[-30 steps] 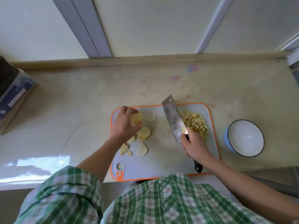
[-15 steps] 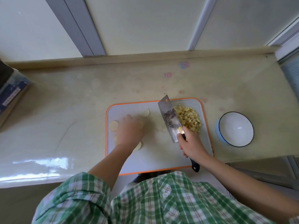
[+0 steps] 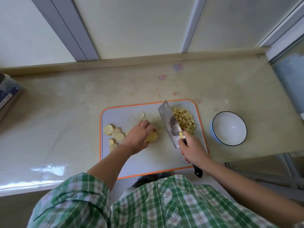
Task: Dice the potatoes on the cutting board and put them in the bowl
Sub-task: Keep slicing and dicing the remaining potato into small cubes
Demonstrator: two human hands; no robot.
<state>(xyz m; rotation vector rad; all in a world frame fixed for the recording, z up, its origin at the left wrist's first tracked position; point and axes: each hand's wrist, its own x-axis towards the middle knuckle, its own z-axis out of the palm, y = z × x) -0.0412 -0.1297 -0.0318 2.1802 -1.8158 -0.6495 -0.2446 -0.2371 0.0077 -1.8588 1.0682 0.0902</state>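
Potato slices (image 3: 115,134) lie loose at the left edge of the cutting board (image 3: 131,163); one small piece (image 3: 141,115) sits apart toward the far side. A stack of slices (image 3: 151,137) is at mid-board under the left hand (image 3: 137,137), fingers curled over its top, pressed close together. Diced potato (image 3: 184,120) is heaped in the far right corner of the board. Right hand (image 3: 191,149) wraps closed around the black handle of the cleaver (image 3: 170,123); blade stands between stack and dice, touching the heap's left side. Bowl (image 3: 229,128), white with dark rim, on the counter (image 3: 65,116) just right of the board; no potato in it.
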